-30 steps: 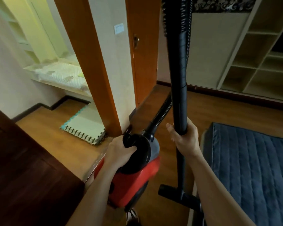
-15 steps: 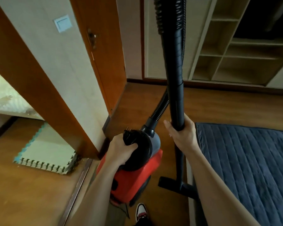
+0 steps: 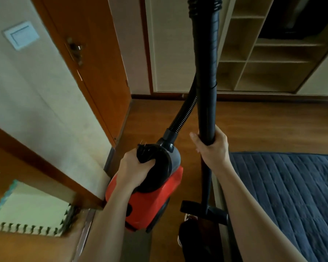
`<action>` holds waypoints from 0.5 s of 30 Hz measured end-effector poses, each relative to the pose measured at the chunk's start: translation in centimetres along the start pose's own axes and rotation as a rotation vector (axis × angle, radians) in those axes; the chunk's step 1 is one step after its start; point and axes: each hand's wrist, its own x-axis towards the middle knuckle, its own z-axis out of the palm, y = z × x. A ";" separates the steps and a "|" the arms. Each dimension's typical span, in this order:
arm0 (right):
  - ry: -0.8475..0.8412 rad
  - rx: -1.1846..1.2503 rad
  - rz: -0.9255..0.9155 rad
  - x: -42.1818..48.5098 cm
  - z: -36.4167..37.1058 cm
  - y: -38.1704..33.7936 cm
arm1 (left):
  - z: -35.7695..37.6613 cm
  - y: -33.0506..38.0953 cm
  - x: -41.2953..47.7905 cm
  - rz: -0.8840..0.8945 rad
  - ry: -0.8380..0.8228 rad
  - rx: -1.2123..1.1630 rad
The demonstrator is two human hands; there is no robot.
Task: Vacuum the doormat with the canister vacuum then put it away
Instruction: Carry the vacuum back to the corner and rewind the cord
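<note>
A person is carrying a red plastic canister vacuum (image 3: 150, 201), seemingly lifted off the wooden floor (image 3: 263, 125), its black floor nozzle (image 3: 203, 210) hanging just left of a dark blue quilted mat (image 3: 292, 195), probably to move everything in one trip. The left hand (image 3: 134, 171) is wrapping its grip fully round the black top handle (image 3: 150, 154). The right hand (image 3: 212, 148) is holding its grip tight round the upright black wand (image 3: 206, 101), stopping the ribbed hose (image 3: 184, 114) from trailing.
</note>
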 end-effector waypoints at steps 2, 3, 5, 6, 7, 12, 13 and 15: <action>-0.006 0.030 -0.013 2.8 0.2 1.3 | 0.8 0.7 3.1 0.001 0.002 -0.007; -0.012 0.039 -0.019 4.3 0.2 2.1 | 1.3 1.1 4.8 0.000 -0.004 -0.008; -0.014 0.060 -0.025 7.6 -0.1 3.8 | 2.7 1.9 8.4 0.000 -0.018 0.003; -0.011 0.074 -0.038 9.4 -0.2 4.8 | 3.3 2.5 10.2 -0.006 -0.024 0.009; -0.010 0.091 -0.057 11.4 -0.4 5.8 | 4.0 3.1 12.0 -0.015 -0.032 0.012; -0.003 0.140 -0.082 21.6 -1.6 10.2 | 7.1 6.8 21.3 -0.026 -0.055 -0.007; -0.005 0.157 -0.090 23.5 -1.9 10.9 | 7.7 7.7 22.8 -0.020 -0.054 -0.014; -0.006 0.181 -0.117 27.1 -2.4 12.0 | 8.8 9.5 26.0 0.006 -0.053 -0.018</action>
